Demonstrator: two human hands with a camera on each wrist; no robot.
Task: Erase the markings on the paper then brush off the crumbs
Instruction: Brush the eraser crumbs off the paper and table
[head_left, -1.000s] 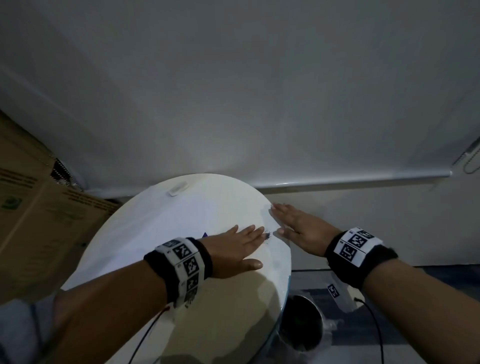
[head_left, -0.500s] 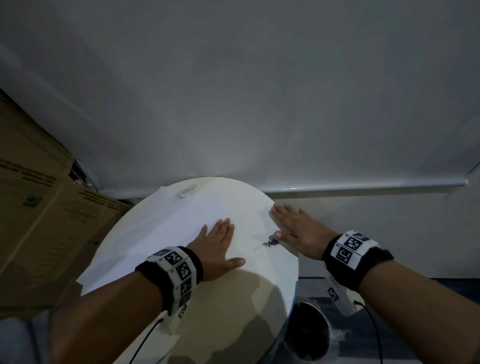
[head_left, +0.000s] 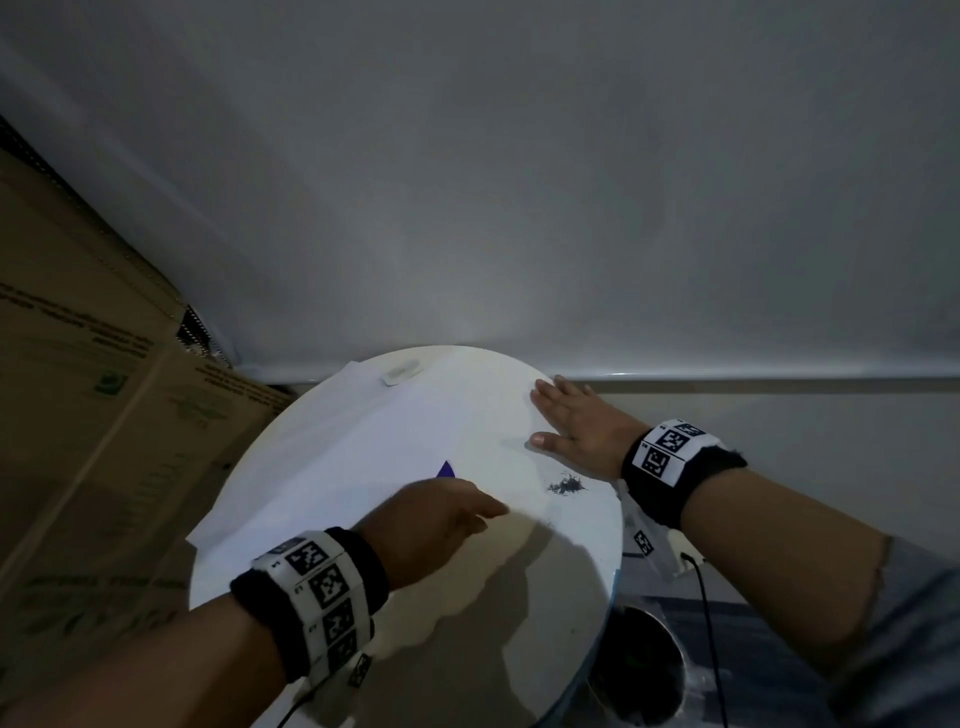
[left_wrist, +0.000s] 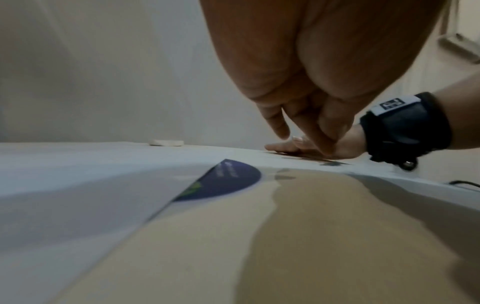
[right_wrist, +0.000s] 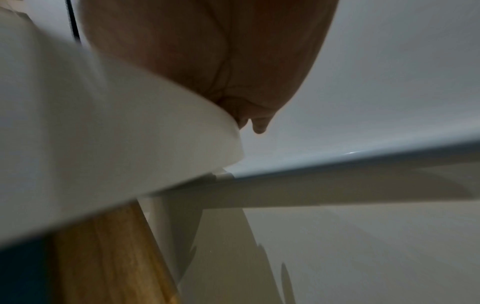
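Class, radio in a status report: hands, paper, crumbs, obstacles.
Left hand open, raised. Right hand flat at round white table's edge. Dark crumb pile still beside white paper sheet. Nothing blocking.

white paper (head_left: 374, 457) flat, dark crumbs (head_left: 566, 486) piled

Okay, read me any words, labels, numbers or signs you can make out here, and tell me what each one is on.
None can be read.
Cardboard boxes: dark print lines and a green logo, too blurred to read.
Blue sticker on the table, partly under the paper: faint pale lettering, too blurred.
Wristbands: black-and-white square code markers with tiny characters beside them, too small to read.
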